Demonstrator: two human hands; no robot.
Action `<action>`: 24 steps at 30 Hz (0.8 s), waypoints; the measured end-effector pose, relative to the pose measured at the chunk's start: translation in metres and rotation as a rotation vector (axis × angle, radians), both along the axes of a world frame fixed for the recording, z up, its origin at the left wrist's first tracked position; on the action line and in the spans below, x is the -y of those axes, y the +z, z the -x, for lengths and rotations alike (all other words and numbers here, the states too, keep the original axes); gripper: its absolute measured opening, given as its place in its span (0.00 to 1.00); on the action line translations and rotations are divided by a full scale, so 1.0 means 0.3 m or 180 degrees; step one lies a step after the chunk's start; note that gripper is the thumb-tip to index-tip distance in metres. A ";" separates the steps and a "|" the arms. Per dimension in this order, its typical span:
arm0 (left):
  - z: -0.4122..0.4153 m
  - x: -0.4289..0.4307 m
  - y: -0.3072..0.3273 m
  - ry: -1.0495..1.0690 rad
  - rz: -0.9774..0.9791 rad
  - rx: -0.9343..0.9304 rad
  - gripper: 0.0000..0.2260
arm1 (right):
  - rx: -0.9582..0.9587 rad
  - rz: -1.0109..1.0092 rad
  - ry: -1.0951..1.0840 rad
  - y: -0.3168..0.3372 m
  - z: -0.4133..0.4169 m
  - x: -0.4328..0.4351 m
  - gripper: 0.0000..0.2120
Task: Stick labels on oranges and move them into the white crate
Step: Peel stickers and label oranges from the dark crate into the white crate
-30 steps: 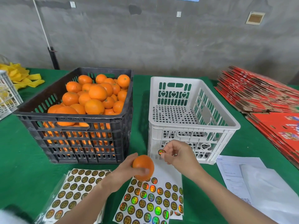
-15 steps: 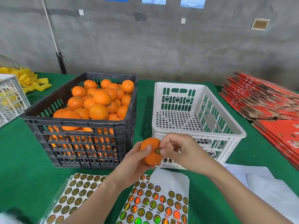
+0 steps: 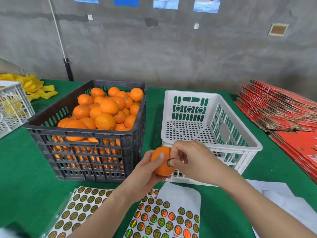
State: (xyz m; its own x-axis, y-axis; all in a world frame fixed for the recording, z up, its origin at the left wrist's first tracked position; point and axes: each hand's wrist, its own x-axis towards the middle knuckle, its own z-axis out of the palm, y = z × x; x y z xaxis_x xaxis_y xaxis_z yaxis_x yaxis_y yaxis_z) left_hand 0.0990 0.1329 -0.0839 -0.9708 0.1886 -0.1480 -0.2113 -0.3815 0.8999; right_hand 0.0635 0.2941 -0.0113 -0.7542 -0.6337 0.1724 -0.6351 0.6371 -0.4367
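Observation:
My left hand (image 3: 143, 170) grips an orange (image 3: 162, 166) in front of the near wall of the white crate (image 3: 240, 134), which has nothing inside. My right hand (image 3: 193, 158) pinches a round label (image 3: 169, 162) flat against the orange's right side with thumb and forefinger. A black crate (image 3: 85, 152) heaped with oranges (image 3: 104, 114) stands to the left of the white one. Sheets of round shiny labels (image 3: 164, 219) lie on the green table below my hands.
A second label sheet (image 3: 80, 208) lies at the near left. Stacks of flat red cartons (image 3: 281, 109) fill the right side. White papers (image 3: 277, 194) lie near right. Another white crate (image 3: 12, 107) and yellow foam nets (image 3: 36, 86) sit far left. A grey wall stands behind the table.
My left hand raised the orange from above the label sheet up to the white crate's front. My right hand brought the label onto the orange and now presses it there.

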 end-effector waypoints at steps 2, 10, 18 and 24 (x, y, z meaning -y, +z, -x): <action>0.003 0.002 0.001 -0.0049 -0.0017 -0.0025 0.27 | -0.0146 0.0034 -0.0118 -0.003 -0.001 -0.001 0.12; 0.063 0.001 0.074 -0.0140 -0.0017 -0.0510 0.27 | 0.1074 0.1111 0.0206 -0.002 0.045 -0.004 0.29; 0.315 0.168 0.288 0.1400 0.2540 -0.1385 0.16 | 0.0698 0.1476 -0.0466 0.058 0.352 0.034 0.25; 0.479 0.432 0.230 0.2173 0.3894 -0.1288 0.11 | 0.1265 -0.0913 -0.0851 -0.123 0.720 0.025 0.33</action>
State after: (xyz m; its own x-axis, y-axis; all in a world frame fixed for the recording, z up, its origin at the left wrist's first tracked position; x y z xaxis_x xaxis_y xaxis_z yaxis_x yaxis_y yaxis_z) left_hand -0.0448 0.0033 -0.0149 -0.8315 -0.3573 0.4252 0.0350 0.7303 0.6822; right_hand -0.1524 0.2867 -0.0482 -0.8669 -0.3910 -0.3093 -0.2569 0.8820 -0.3952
